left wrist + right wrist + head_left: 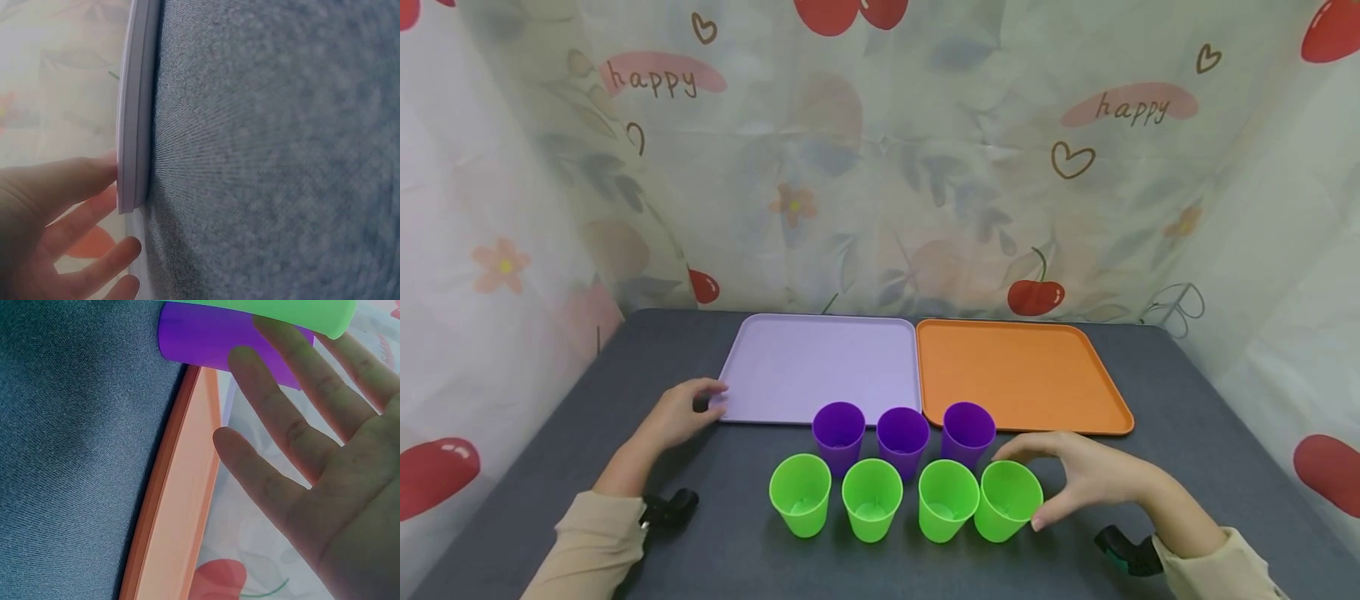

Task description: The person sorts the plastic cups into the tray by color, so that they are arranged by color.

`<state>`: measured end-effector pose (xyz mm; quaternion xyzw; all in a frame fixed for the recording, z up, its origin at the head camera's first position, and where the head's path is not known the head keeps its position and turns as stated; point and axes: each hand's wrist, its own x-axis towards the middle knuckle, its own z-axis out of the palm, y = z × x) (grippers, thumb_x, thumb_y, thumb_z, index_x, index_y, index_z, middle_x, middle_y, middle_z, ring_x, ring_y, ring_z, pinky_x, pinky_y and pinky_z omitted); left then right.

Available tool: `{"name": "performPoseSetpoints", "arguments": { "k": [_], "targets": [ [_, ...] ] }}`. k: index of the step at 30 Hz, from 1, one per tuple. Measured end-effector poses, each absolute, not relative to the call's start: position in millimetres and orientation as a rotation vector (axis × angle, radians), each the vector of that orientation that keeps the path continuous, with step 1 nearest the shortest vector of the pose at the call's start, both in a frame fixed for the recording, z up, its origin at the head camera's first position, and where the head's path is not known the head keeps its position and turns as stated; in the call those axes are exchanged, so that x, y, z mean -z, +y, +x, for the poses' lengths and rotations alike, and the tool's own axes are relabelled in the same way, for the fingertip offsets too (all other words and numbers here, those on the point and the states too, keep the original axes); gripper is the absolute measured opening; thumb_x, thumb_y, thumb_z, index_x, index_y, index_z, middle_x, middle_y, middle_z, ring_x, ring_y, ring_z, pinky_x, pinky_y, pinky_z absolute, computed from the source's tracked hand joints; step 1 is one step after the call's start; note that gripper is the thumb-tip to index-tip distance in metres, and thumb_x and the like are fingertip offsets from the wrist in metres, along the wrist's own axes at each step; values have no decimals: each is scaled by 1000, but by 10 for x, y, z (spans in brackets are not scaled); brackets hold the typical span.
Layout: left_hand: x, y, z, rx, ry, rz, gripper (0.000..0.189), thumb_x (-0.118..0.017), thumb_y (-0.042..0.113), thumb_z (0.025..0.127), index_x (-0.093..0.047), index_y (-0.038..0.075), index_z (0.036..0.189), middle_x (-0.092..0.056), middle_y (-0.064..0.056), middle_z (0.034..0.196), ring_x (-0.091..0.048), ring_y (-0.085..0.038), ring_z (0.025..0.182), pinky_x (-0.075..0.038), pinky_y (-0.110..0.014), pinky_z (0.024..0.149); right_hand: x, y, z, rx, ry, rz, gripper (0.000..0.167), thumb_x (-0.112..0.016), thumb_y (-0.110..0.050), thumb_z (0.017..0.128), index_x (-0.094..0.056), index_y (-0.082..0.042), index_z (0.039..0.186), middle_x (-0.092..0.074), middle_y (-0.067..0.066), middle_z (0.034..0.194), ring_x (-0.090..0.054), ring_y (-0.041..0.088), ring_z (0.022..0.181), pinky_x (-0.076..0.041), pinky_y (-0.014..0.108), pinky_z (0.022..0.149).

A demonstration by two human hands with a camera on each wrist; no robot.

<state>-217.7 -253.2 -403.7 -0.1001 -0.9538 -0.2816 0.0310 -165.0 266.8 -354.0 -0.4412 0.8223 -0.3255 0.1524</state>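
A lavender tray (820, 367) lies at the back left. At its left edge rests my left hand (681, 412), thumb (94, 172) and index fingertip touching the rim, the other fingers loose. Four-sided rows aside, several green cups (872, 496) stand upright in front, with three purple cups (903, 437) just behind them. My right hand (1090, 475) is around the rightmost green cup (1009, 500), thumb at its right side and fingers behind it. Those fingers (275, 403) are spread and fairly straight in the right wrist view, which hides the thumb.
An orange tray (1022, 375) lies beside the lavender one, at the back right. Both are on a dark grey table (715, 550). A patterned curtain (880, 208) hangs behind and at the sides.
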Motion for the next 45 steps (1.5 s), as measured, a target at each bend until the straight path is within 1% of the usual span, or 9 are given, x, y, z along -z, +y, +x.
{"name": "performPoseSetpoints", "arguments": {
  "k": [9, 18, 26, 32, 35, 40, 45],
  "targets": [
    [4024, -2528, -2184, 895, -2958, -272, 34, -65, 11, 84, -60, -4, 115, -58, -28, 119, -54, -46, 106, -42, -57, 90, 3480, 2663, -1622, 930, 2380, -1245, 51, -76, -26, 77, -55, -19, 123, -65, -6, 111, -59, 6, 101, -48, 30, 87],
    [4019, -2532, -2170, 904, -2954, -281, 34, -65, 11, 84, -60, -5, 114, -59, -28, 118, -55, -45, 105, -43, -56, 89, 3302, 2697, -1624, 916, 2455, -1293, 53, -78, -26, 76, -55, -17, 123, -65, -6, 110, -59, 5, 99, -47, 25, 87],
    [4021, -2535, -2176, 910, -2962, -267, 34, -64, 10, 84, -60, -5, 115, -58, -28, 119, -55, -45, 105, -43, -56, 90, 3091, 2678, -1629, 956, 2463, -1323, 53, -79, -21, 74, -57, -18, 122, -64, -7, 112, -59, 6, 101, -46, 23, 90],
    [4008, -2535, -2180, 909, -2963, -276, 35, -65, 11, 84, -59, -5, 114, -58, -29, 118, -55, -45, 104, -43, -56, 89, 2943, 2651, -1630, 914, 2532, -1297, 51, -79, -24, 74, -57, -24, 121, -64, -11, 110, -57, 4, 101, -44, 24, 89],
    [3999, -2530, -2175, 910, -2971, -272, 35, -66, 11, 84, -59, -6, 114, -58, -30, 118, -55, -45, 103, -44, -56, 88, 2871, 2622, -1641, 891, 2562, -1291, 52, -79, -24, 74, -57, -25, 121, -64, -12, 110, -56, 3, 101, -45, 23, 89],
    [4006, -2518, -2168, 914, -2983, -242, 35, -65, 12, 85, -59, -4, 116, -57, -29, 120, -54, -44, 105, -43, -56, 89, 2754, 2550, -1670, 853, 2615, -1326, 53, -79, -28, 74, -57, -24, 122, -63, -12, 111, -56, 2, 100, -45, 22, 87],
    [4025, -2524, -2177, 911, -2999, -225, 36, -64, 11, 85, -59, -4, 116, -56, -29, 121, -54, -44, 105, -43, -56, 89, 2645, 2433, -1734, 824, 2656, -1385, 55, -79, -29, 73, -57, -22, 122, -63, -11, 110, -56, 2, 100, -45, 21, 88]
  ]
}}
